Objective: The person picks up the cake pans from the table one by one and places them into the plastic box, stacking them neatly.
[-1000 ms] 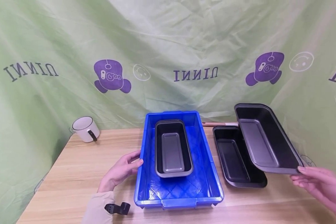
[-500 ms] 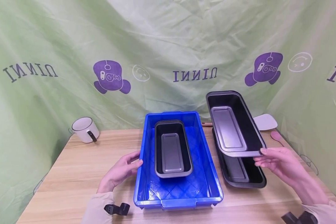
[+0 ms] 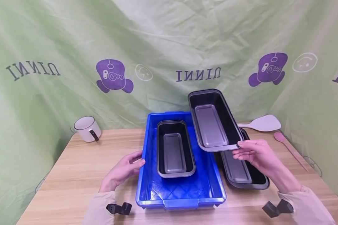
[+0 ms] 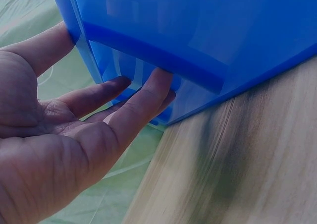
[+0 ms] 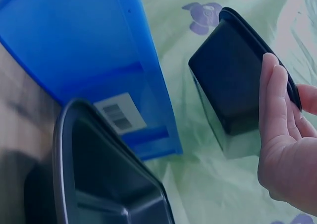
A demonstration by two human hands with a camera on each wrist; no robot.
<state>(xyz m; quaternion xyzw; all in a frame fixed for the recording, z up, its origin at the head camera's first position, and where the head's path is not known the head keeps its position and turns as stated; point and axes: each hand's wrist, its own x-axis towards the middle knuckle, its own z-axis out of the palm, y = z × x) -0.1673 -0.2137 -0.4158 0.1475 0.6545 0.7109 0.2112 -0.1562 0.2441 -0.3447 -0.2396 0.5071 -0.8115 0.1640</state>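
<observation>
A dark grey loaf pan (image 3: 209,125) hangs tilted above the right rim of a blue plastic bin (image 3: 181,204). My right hand (image 3: 256,154) pinches its near rim, thumb on top and fingers underneath; the right wrist view shows the fingers along the pan's outer end (image 5: 228,75). Inside the bin sits a second loaf pan (image 3: 174,153), upright. A third loaf pan (image 3: 238,168) stands on the table right of the bin, partly hidden by the raised one. My left hand (image 3: 123,170) grips the bin's left side, thumb at the rim, fingertips against the outer wall (image 4: 198,45).
A white mug (image 3: 85,129) with a black handle stands at the back left of the wooden table (image 3: 81,175). A white spatula (image 3: 264,123) and a pink spoon (image 3: 287,145) lie at the back right. A green printed curtain (image 3: 163,37) hangs behind.
My right hand has carried the loaf pan leftward and up, from over the third pan to the bin's right rim. The spatula and spoon have come into sight. My left hand stays put.
</observation>
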